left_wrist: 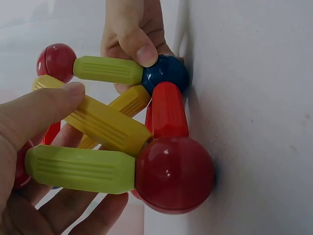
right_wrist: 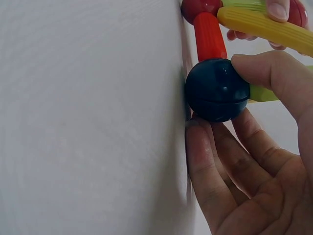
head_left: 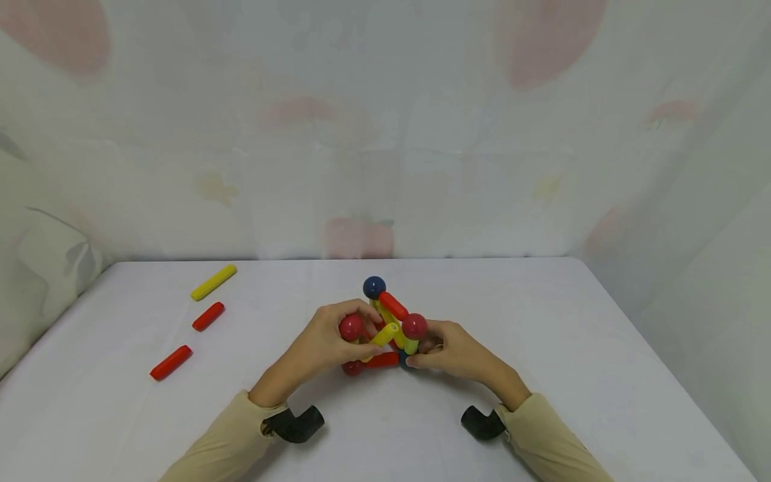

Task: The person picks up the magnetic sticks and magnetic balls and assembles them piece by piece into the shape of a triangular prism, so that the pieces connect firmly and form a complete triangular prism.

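A frame of magnetic rods and balls (head_left: 382, 360) stands on the table between both hands. My left hand (head_left: 330, 341) holds a slanting yellow rod (left_wrist: 110, 127) with the thumb on top, its fingers behind the structure by a lime green rod (left_wrist: 80, 169). That yellow rod rises from a lower red ball (left_wrist: 175, 175), its upper end close to an upper red ball (left_wrist: 56, 62). My right hand (head_left: 464, 353) pinches a lower dark blue ball (right_wrist: 217, 90) between thumb and fingers. A red rod (right_wrist: 211, 36) joins the two lower balls. Another blue ball (head_left: 374, 287) tops the far corner.
On the left of the white table (head_left: 572, 321) lie a loose yellow rod (head_left: 213, 282), a short red rod (head_left: 208, 316) and a second red rod (head_left: 171, 363). A patterned cloth (head_left: 446, 187) hangs behind the table. Black curved pieces (head_left: 296, 424) sit at both wrists.
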Tool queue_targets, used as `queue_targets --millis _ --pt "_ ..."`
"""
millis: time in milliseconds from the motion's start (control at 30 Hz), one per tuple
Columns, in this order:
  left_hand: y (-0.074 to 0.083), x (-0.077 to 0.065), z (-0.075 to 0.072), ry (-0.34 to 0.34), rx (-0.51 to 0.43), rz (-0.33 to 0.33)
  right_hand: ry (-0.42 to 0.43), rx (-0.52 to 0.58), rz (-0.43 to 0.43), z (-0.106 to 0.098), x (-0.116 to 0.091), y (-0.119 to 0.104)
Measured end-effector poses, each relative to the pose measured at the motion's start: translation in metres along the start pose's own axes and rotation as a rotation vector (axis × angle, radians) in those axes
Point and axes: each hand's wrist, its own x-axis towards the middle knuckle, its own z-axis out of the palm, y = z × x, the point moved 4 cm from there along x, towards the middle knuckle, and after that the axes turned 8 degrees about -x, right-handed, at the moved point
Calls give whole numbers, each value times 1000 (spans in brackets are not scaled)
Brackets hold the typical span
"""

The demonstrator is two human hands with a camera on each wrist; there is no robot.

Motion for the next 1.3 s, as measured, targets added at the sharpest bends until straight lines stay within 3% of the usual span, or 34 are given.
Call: queue_targets --millis 433,767,900,1067,1300 --pt "1 0 1 6 64 -8 -1 -29 -34 -2 -2 -7" --pt "-5 1 1 -12 -48 -15 186 -51 -136 -17 -8 -29" --pt "-9 0 -1 -20 -119 -44 188 -43 -153 -16 -8 -31" --pt "-12 -1 -2 -28 -120 -54 177 -33 -159 -14 -6 -32" --pt "-15 -3 -10 -94 -148 -114 164 -43 -167 -13 -5 -34"
